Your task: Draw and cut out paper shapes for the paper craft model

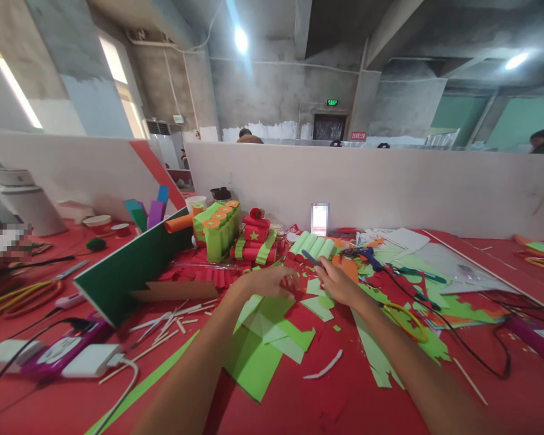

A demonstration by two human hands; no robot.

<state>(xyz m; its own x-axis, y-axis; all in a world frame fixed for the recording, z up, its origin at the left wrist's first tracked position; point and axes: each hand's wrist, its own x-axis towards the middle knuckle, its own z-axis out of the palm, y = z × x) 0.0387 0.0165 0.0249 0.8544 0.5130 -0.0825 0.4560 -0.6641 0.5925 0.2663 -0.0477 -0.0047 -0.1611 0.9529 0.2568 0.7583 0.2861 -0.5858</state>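
Right hand (333, 280), gripping slim dark-blue stick (310, 258), nearer pale-green rolled-sheet tubes (316, 246) slanting far-right; left hand (272, 281) left of tubes, half-curled, hold unclear

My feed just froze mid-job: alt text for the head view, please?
The right hand holds a slim, blue-grey tool near pale green, felt-like cylinders. The left hand is by flat, bright green, felt-like sheets on a cluttered red tabletop.

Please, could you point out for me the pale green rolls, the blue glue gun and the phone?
Pale green rolls (317, 246): head view, upper side of a middle roll.
Blue glue gun (372, 258): head view, on its blue body.
Phone (320, 220): head view, on its bright screen.
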